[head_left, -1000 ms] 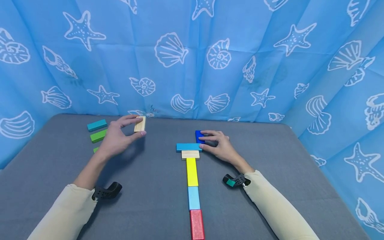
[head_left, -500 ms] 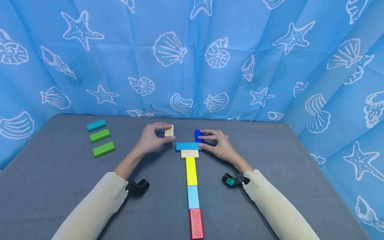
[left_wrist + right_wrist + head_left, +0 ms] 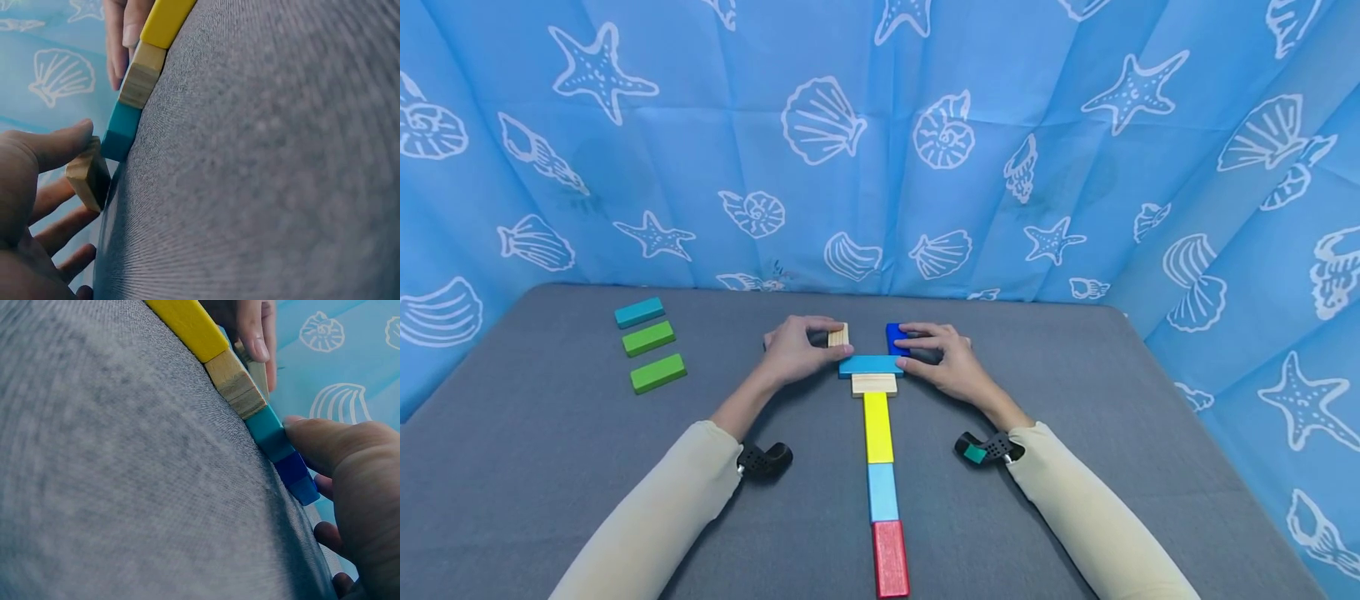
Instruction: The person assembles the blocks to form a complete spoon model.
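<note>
Pinch on my left, hold on my right.
My left hand (image 3: 797, 348) grips a plain wooden block (image 3: 838, 337) behind the left end of the teal block (image 3: 870, 366), contact unclear; my right hand (image 3: 952, 362) holds the dark blue block (image 3: 892, 335) behind the other end, thumb on the teal, probably so neither shifts.

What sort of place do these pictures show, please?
Probably an indoor tabletop recording corner: a blue seashell-print curtain behind a grey cloth-covered table, with a black device worn at each wrist.
</note>
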A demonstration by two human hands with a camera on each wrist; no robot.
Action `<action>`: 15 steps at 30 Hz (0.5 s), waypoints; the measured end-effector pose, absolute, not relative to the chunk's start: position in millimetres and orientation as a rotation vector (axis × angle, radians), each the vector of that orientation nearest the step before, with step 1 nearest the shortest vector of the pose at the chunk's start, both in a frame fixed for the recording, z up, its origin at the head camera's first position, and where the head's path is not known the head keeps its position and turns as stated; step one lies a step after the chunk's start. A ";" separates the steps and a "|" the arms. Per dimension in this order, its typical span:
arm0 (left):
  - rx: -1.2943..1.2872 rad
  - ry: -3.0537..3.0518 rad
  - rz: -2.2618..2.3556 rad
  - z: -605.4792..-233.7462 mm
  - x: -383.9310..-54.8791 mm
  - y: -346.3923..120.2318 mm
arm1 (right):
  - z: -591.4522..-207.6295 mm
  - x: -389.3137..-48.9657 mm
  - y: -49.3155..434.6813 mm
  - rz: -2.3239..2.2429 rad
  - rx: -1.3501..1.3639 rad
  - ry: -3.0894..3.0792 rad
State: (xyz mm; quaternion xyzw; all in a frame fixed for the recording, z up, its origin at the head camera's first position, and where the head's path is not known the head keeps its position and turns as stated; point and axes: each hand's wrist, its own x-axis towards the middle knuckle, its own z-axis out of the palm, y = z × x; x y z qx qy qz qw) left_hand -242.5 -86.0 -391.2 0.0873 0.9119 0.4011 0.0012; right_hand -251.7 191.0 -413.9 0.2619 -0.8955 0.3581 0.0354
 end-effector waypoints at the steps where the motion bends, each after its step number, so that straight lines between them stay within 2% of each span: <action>1: 0.276 2.864 1.254 -392.0 -242.5 -86.0 | -413.8 -251.6 191.0 1.100 0.803 -2.754; 15: 0.306 2.880 1.217 -395.9 -242.3 -85.5 | -413.6 -252.0 191.1 1.092 0.807 -2.759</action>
